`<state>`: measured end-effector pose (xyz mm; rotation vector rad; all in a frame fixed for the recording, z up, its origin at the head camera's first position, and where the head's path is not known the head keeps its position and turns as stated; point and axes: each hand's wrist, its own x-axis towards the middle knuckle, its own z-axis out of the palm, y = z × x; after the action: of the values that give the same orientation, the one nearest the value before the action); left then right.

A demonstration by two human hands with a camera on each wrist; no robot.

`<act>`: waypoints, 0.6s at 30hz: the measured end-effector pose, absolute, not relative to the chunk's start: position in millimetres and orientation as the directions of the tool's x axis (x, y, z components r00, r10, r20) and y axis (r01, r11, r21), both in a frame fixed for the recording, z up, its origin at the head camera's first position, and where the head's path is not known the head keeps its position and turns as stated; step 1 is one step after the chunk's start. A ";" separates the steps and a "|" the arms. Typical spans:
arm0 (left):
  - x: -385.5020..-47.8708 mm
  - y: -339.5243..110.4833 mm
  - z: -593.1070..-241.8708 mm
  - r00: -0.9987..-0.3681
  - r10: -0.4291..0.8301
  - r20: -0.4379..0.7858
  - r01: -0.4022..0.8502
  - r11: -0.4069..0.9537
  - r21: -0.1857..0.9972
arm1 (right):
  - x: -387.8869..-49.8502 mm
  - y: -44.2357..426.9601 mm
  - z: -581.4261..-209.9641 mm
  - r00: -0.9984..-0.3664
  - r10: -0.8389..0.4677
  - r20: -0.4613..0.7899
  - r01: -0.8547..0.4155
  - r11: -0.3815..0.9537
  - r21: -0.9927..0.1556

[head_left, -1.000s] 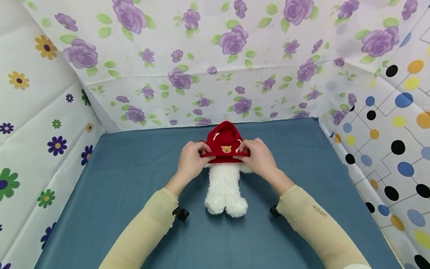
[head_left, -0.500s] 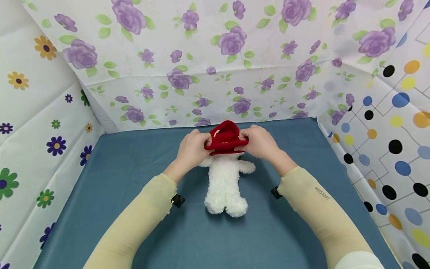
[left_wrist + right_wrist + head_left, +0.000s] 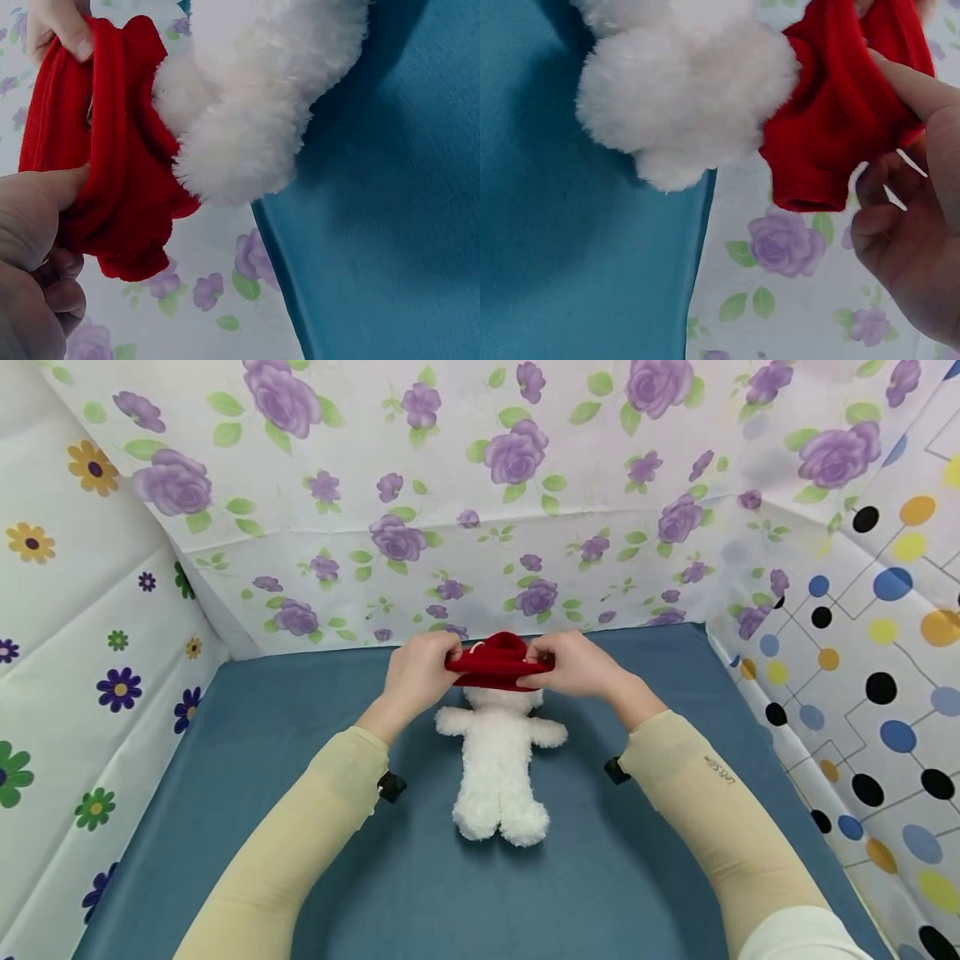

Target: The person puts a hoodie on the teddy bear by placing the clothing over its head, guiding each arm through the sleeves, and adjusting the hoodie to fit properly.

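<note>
A white fluffy plush toy (image 3: 497,756) lies on the blue cloth, legs toward me and arms spread. Over the top of its head is a small red hoodie (image 3: 491,675), its hem bunched and stretched sideways. My left hand (image 3: 418,675) pinches the hem at the left, thumb inside the fold, as the left wrist view shows. At the opposite side my right hand (image 3: 579,670) pinches the same hem between thumb and fingers. A short red sleeve (image 3: 810,187) hangs down in the right wrist view. The toy's face is hidden in the head view.
Blue cloth (image 3: 315,718) covers the table. A white sheet with purple roses (image 3: 517,452) rises just behind the toy. Patterned sheets stand at the left (image 3: 90,693) and right (image 3: 862,693).
Both hands have moved away from me with the hoodie, from over the toy's upper body up to its head. The toy's torso, arms and lower head have come into view.
</note>
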<state>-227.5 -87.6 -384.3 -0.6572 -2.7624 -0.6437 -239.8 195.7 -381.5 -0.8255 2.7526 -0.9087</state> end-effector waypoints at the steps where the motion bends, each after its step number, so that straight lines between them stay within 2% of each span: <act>1: -228.2 -87.8 -384.0 -0.880 0.359 0.311 0.462 0.799 0.386 | -241.3 196.2 -380.1 -0.843 -0.537 0.021 -0.440 0.667 -0.601; 5: -232.0 -85.9 -382.6 -0.906 0.301 0.296 0.417 0.752 0.510 | -248.0 196.7 -373.6 -0.876 -0.478 -0.060 -0.343 0.706 -0.619; 10: -236.5 -81.4 -378.6 -0.930 0.259 0.263 0.369 0.675 0.639 | -256.2 190.6 -365.5 -0.940 -0.336 -0.054 -0.239 0.767 -0.596; 14: -240.5 -79.4 -372.5 -0.943 0.233 0.236 0.331 0.601 0.728 | -261.7 183.7 -359.8 -0.965 -0.260 -0.020 -0.175 0.704 -0.688; 18: -245.5 -78.8 -368.9 -0.947 0.232 0.221 0.317 0.571 0.757 | -267.4 180.3 -358.9 -0.971 -0.240 0.018 -0.175 0.655 -0.735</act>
<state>-245.5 -78.8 -368.9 -0.4726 -2.6977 -1.3294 -267.4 180.3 -358.9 -0.3498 2.7842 -1.2227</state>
